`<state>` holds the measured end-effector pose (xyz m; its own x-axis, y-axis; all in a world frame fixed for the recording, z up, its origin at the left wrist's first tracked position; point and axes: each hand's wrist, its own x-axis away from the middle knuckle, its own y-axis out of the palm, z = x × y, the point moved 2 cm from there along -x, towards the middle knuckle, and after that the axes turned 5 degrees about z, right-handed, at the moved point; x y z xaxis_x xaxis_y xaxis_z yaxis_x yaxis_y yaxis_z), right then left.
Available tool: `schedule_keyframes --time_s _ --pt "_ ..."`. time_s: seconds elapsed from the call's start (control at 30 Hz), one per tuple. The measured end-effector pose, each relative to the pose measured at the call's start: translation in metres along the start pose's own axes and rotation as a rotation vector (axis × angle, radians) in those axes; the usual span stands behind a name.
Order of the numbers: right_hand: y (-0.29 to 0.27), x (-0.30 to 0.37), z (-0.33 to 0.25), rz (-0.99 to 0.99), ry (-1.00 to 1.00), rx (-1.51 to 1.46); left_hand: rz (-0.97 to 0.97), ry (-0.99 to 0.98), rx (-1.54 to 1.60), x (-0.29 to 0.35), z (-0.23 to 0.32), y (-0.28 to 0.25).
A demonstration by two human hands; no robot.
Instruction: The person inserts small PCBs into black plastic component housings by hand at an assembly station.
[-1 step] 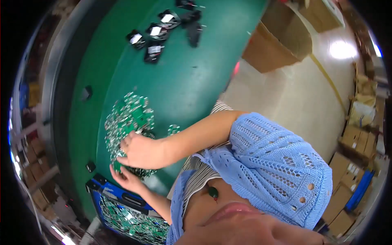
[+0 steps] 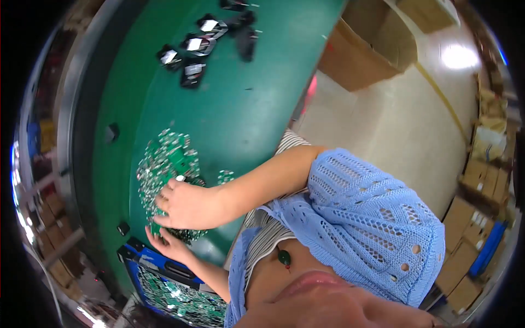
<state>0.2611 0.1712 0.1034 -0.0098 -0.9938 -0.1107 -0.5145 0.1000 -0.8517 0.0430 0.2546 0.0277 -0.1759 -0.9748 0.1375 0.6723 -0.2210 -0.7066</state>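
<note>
A heap of small green circuit boards (image 2: 174,156) lies on the green work surface (image 2: 229,120). My right hand (image 2: 194,205) rests over the near part of the heap, palm down. Its fingers reach onto the boards and its thumb stands apart from them. Just nearer, my left hand (image 2: 174,246) sits at the heap's lower edge with its fingers spread. Boards under both palms are hidden. To the right of the heap lies a smaller cluster of boards (image 2: 225,176). Below my left hand stands a blue-and-black bin (image 2: 169,268) filled with similar boards.
Several black packets with white labels (image 2: 193,70) lie on the far part of the surface. Small black blocks (image 2: 112,133) sit along its left side. On the floor at the right stands an open cardboard box (image 2: 353,60). Stacked cartons (image 2: 486,177) line the far right.
The view has shifted slightly, so the far packets appear a little further left and up. Both hands stay at the heap with barely any visible movement.
</note>
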Motion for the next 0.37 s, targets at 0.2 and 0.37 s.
schedule_keyframes --time_s 0.2,0.37 --pt "-0.05 0.074 0.103 1.008 0.327 -0.178 0.161 0.242 -0.4 -0.06 0.077 -0.008" --pt "-0.007 0.142 0.196 1.029 1.449 -0.041 -0.155 0.752 0.023 -0.057 0.174 0.053"
